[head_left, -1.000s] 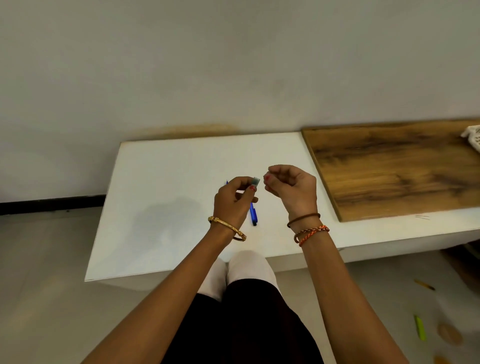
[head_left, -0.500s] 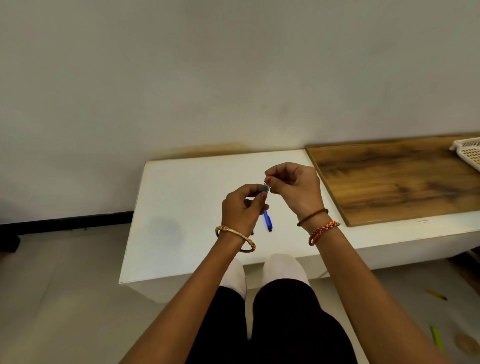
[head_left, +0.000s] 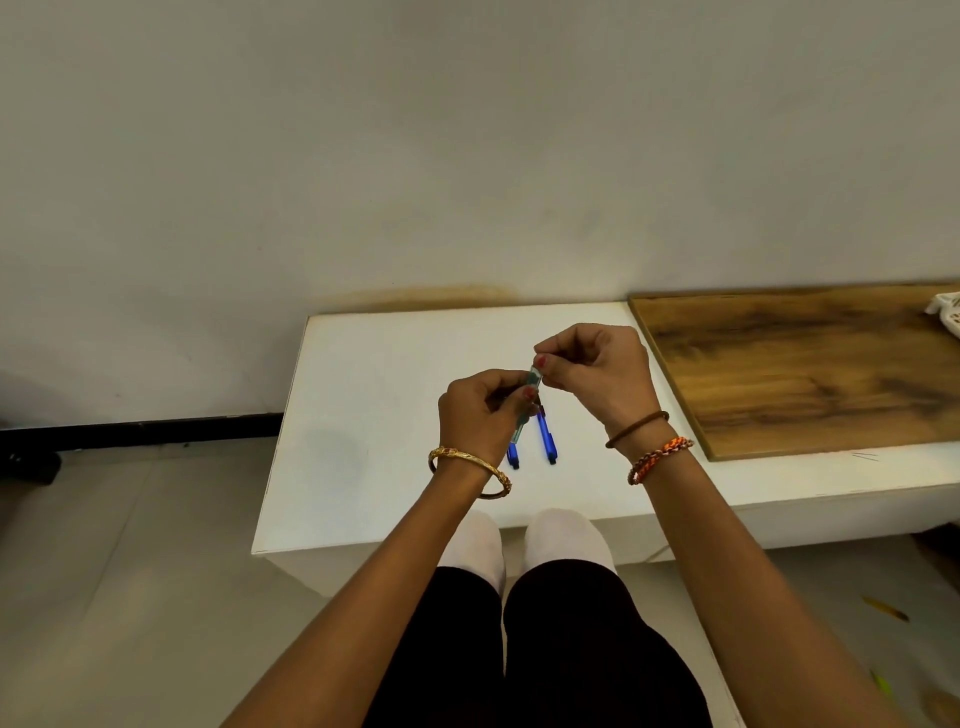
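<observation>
Mid-frame, my left hand (head_left: 479, 411) and right hand (head_left: 597, 374) both pinch the teal strip (head_left: 534, 377); more shows than a second ago, so I judge it's coming open.

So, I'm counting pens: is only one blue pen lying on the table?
No, two blue pens lie side by side on the white table.

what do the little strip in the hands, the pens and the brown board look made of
Strip: thin glossy greenish plastic or foil, too small to settle. Blue pens: probably shiny plastic, judging by the bright, even blue barrels. Board: wood or wood-print laminate, matt, with dark grain streaks.
</observation>
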